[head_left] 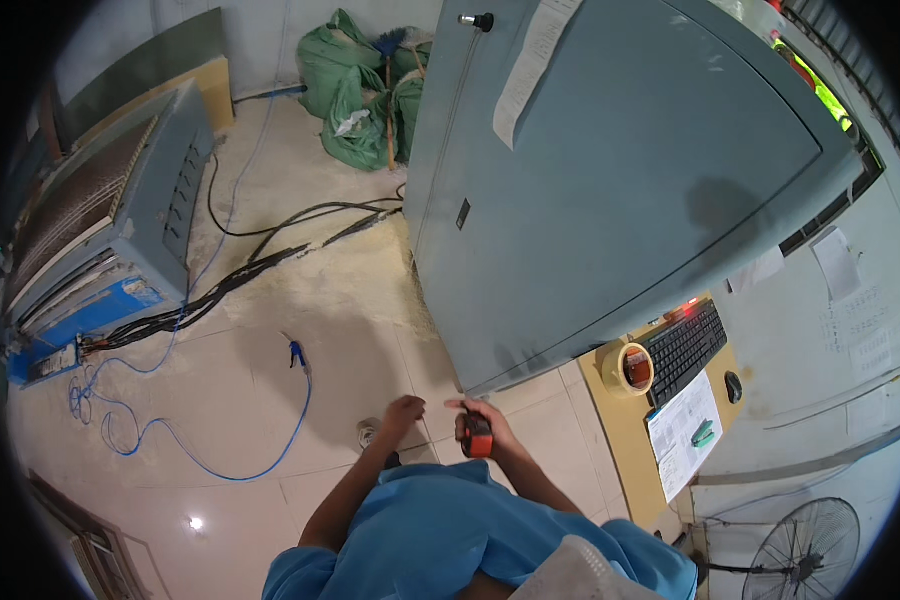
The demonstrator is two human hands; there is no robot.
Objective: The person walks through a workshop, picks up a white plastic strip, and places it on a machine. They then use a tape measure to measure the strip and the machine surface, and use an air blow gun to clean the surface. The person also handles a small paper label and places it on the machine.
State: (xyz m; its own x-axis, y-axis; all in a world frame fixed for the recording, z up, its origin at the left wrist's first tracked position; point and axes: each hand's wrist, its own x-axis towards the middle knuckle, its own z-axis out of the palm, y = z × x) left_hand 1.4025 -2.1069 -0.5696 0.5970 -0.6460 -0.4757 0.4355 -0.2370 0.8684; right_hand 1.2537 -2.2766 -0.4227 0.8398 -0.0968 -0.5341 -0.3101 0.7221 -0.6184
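My right hand is closed around an orange-and-black tape measure, held in front of my blue shirt, with the index finger pointing left. Just to its left my left hand is closed, its fingertips turned toward the right hand with a small gap between the two. Whatever those left fingers may pinch is too small to make out. Beyond both hands stands a large grey-blue metal cabinet, its near lower corner close to the right hand.
At right, a wooden desk holds a keyboard, a mouse, tape rolls, papers and a green stapler. A fan stands behind. Black cables and a blue air hose cross the floor toward a grey-blue machine.
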